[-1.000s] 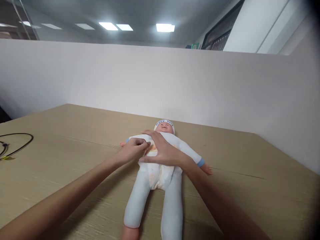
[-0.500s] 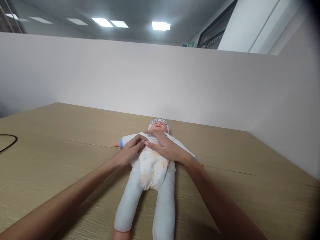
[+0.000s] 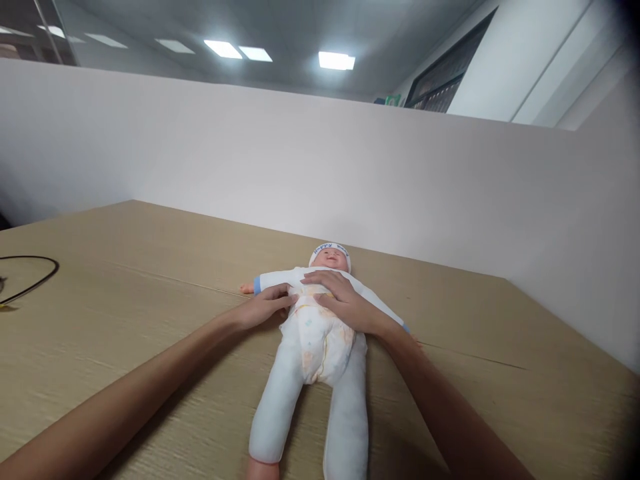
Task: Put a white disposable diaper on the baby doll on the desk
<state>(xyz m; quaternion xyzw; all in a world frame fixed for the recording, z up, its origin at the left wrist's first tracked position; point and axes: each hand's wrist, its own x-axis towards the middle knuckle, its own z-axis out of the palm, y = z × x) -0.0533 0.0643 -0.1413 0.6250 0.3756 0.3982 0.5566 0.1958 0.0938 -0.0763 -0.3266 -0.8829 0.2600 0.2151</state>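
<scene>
A baby doll in a white outfit with blue cuffs and a lettered white cap lies on its back, legs toward me. Round its hips and belly is a patterned white diaper. At the left side of the diaper's waist rests my left hand, thumb and fingers apart. My right hand lies over the right part of the waist and belly, its fingers spread and pointing left. The undersides of both hands are hidden.
Under the doll is a wooden table with a thin seam across it. A dark cable curls at the left edge. Behind the table stands a pale partition.
My hands have moved apart; they were close together over the doll's belly, and more of the diaper's waist shows between them. The view has shifted, so the scene sits farther right.
</scene>
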